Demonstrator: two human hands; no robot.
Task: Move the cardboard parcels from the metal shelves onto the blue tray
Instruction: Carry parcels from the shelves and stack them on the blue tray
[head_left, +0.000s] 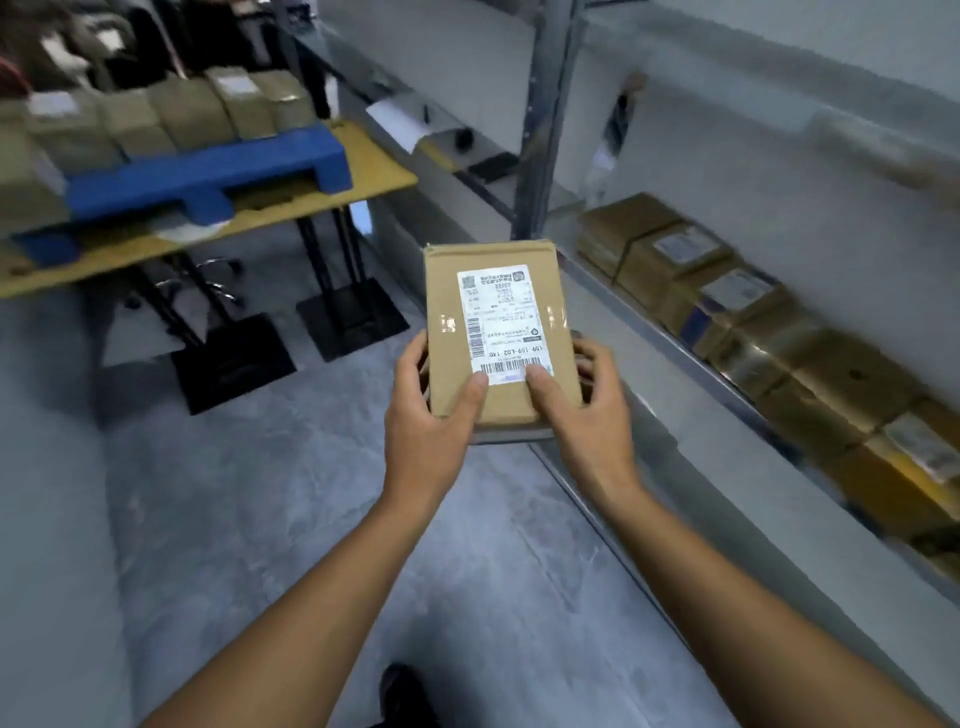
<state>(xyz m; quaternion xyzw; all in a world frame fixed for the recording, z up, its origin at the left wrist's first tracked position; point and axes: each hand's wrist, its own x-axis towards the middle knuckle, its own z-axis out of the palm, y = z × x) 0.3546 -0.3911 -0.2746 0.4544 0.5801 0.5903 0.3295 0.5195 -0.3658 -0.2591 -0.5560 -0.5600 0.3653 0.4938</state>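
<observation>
Guy's got one parcel (498, 332) out in front of him over the floor, between the shelf (670, 343) on his right and the table (384, 166) off to the left. So it's off the shelf but not on the tray (208, 176) yet.

He's using both hands. The left hand (431, 410) and right hand (587, 415) each clamp a near corner, thumbs pressed flat on top by the label's bottom edge and fingers curled round the sides and under. My guess is it's held flat, label up, so he can read it on the way and set it straight down without turning it.

The parcels on the tray (171, 114) stand on edge, packed tight in a row. That's probably to fit more in, and this one likely goes in at the near end.

Counts:
- 1 parcel in hand
- 1 blue tray, on 1 table
- maybe six or seven parcels on the tray, too blurry to be sure
- about the same again lined up along the shelf, the shelf parcels (753, 322), so plenty of trips left
</observation>
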